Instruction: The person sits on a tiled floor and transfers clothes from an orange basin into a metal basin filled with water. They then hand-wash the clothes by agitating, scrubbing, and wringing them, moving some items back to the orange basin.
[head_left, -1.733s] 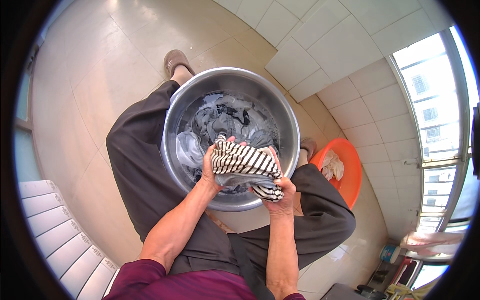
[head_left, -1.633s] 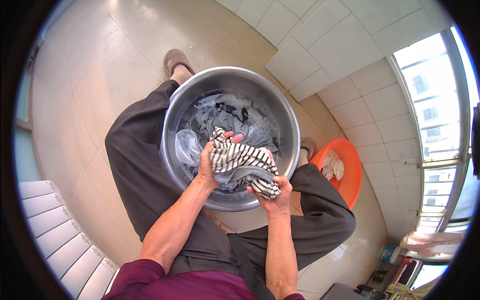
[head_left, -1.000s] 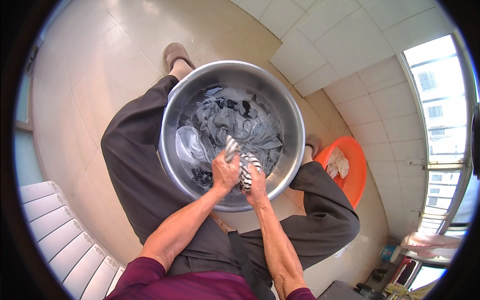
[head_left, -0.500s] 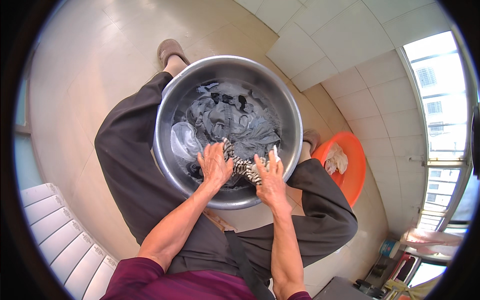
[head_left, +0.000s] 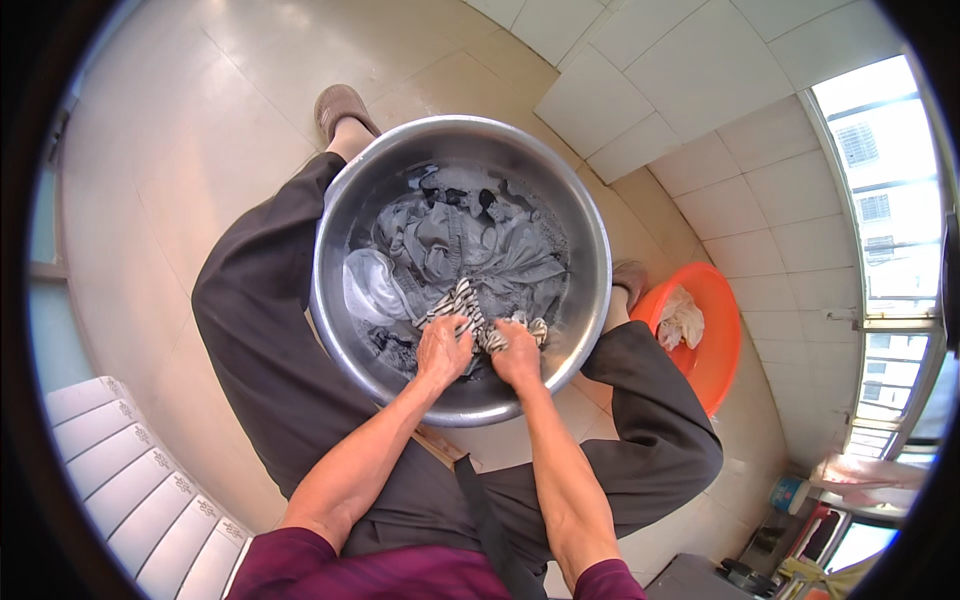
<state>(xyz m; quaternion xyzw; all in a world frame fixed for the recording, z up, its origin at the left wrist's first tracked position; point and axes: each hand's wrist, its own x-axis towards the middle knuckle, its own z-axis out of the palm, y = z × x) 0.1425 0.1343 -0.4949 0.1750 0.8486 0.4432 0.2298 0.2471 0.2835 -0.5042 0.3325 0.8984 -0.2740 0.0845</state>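
Observation:
A large round metal basin (head_left: 340, 330) stands between my legs, with wet grey clothes (head_left: 435, 240) lying in sudsy water. Near its closest side, a black-and-white striped cloth (head_left: 462, 302) is bunched between my hands. My left hand (head_left: 444, 350) is closed on the left part of this cloth. On its right part, the fingers of my right hand (head_left: 517, 352) are curled round the fabric. A white cloth (head_left: 374, 285) lies in the water to the left, and small black pieces (head_left: 487, 200) show toward the far side.
An orange basin (head_left: 722, 350) holding pale cloth (head_left: 682, 320) stands right of my leg. White tiled wall (head_left: 745, 220) and a window rise farther right. A white ridged panel (head_left: 150, 490) is at lower left. Dark kitchen items (head_left: 745, 575) sit at lower right.
My right hand has gone from spread fingers to closed on the striped cloth. My left hand has also curled onto it, and the two hands have drawn closer together.

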